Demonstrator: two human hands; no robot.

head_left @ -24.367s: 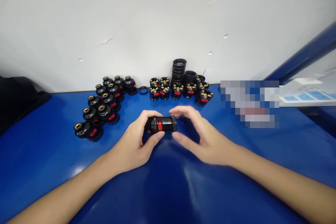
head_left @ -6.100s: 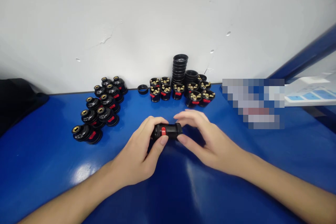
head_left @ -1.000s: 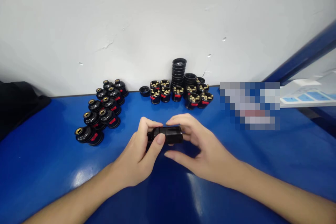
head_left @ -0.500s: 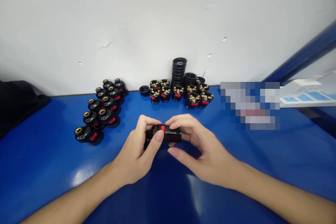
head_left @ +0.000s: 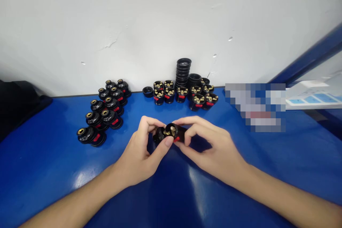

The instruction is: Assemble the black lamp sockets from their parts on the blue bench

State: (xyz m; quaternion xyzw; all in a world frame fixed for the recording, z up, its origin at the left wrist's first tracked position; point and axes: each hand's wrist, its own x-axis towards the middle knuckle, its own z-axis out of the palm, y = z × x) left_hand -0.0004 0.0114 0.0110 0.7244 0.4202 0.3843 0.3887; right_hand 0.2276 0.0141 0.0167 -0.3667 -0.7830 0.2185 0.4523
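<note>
My left hand (head_left: 145, 153) pinches a black domed lamp holder cap (head_left: 158, 135), mostly covered by the fingers. Against its right side, my right hand (head_left: 210, 142) grips a black lamp holder body (head_left: 180, 132) with a red switch tab (head_left: 176, 139). The body is tilted, and brass contacts (head_left: 172, 130) show at its end, which faces the cap and the camera. My left thumb touches the rim of the body. How far the two parts touch is hidden by the fingers. Both pieces are held above the blue table (head_left: 128, 192).
Several capped lamp holders (head_left: 112, 117) stand in two rows on the left. At the back, several uncapped bodies (head_left: 169, 94) surround a tall stack of black rings (head_left: 183, 73); one loose ring (head_left: 148, 92) lies beside them. A blurred-out patch (head_left: 256, 108) is on the right.
The lamp holder body has come away from line with the cap and tilted, so its brass contacts now show. My right fingers have closed more around it.
</note>
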